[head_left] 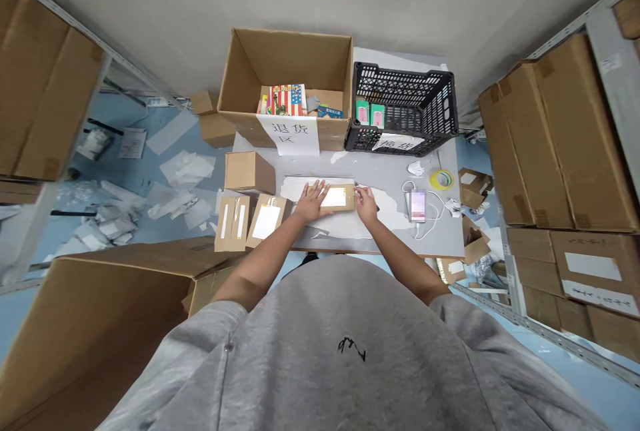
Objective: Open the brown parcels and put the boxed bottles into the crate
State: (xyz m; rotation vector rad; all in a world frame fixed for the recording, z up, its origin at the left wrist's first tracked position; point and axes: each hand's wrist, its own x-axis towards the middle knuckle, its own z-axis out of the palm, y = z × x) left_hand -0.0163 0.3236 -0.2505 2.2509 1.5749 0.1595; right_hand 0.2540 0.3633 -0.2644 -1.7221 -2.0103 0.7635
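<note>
One small labelled cardboard box (342, 198) lay on white paper (387, 218) near the front edge of a gray counter (440, 234). The left hand (311, 201) was spread flat over the box's left end, while the right hand (367, 205) curled in at the right end, though what it pinched, if anything, could not be made out. Three other boxes (250, 172) stood to the left, a phone (417, 206) and tape (441, 180) lay to the right, and behind sat an open carton (300, 51) of books (287, 100) beside a black crate (449, 111).

Left fingers (315, 190) spread flat, right fingers (361, 198) curled; forearms (274, 249) angled inward.
</note>
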